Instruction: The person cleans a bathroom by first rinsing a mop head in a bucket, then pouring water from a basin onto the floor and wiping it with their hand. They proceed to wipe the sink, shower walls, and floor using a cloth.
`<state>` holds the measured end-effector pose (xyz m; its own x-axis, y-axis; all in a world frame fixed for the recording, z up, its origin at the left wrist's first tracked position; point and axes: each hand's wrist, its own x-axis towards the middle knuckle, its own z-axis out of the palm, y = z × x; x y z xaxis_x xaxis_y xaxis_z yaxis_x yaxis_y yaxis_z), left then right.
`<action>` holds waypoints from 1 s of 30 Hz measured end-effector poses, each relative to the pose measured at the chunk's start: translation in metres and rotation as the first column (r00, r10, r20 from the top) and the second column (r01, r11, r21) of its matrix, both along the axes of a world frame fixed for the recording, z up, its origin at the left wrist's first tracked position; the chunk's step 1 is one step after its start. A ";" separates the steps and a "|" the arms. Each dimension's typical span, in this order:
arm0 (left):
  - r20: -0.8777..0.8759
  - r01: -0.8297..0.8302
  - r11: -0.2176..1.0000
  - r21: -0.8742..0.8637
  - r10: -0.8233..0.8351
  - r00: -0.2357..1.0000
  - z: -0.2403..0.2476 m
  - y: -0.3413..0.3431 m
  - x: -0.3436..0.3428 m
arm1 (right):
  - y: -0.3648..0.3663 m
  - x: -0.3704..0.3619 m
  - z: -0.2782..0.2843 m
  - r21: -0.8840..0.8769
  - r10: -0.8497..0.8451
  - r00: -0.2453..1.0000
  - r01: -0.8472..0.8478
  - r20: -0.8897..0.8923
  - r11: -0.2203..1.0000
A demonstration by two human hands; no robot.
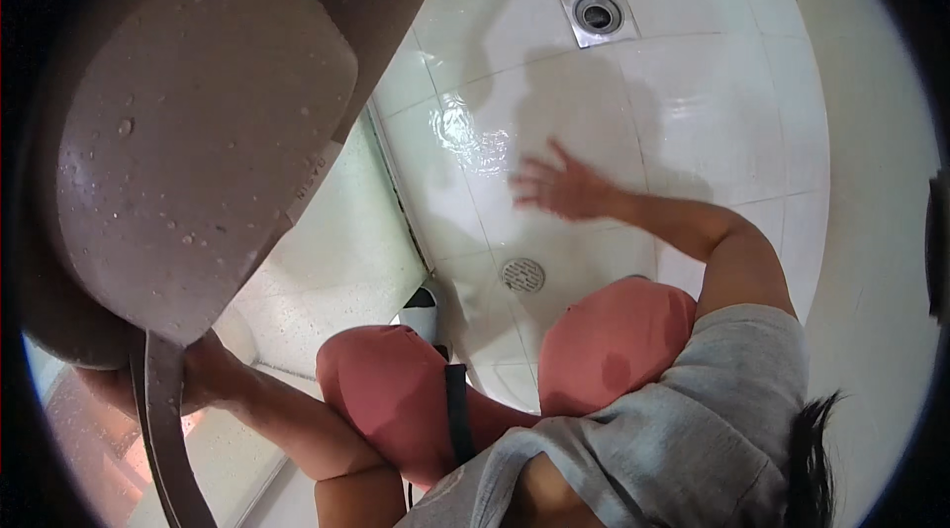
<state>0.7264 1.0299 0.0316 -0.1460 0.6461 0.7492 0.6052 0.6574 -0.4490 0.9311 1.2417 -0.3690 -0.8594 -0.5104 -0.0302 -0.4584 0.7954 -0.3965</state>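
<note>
A large brown-grey plastic bucket [213,102], wet with drops, is tilted up close at the upper left. My left hand [203,370] is at its lower end, holding it; the fingers are mostly hidden behind the bucket and its curved strap-like handle [163,409]. Over the wet white tiled floor [584,112], my right hand [569,187] is stretched out with its fingers spread, slightly blurred and holding nothing. Water ripples and shines on the tiles just beyond the right hand.
A square metal drain [599,15] is set in the floor at the far side, and a round grate [522,275] lies nearer my knees. A wet glass panel [346,241] stands at the left, beside my shoe [421,308]. Pale walls rise at the right.
</note>
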 end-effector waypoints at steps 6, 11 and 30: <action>-0.052 0.025 0.998 -0.054 -0.028 0.998 0.004 0.020 -0.003 | 0.109 -0.090 -0.021 0.214 -0.539 0.744 0.646 -0.395 0.733; -0.012 0.036 0.999 -0.038 -0.037 0.999 0.006 0.021 -0.005 | 0.027 -0.102 -0.027 0.129 -0.547 0.742 0.631 -0.388 0.765; 0.123 0.027 0.992 0.125 -0.042 0.991 0.020 -0.009 0.015 | 0.039 -0.197 -0.046 0.061 -0.913 0.337 0.941 -0.231 0.332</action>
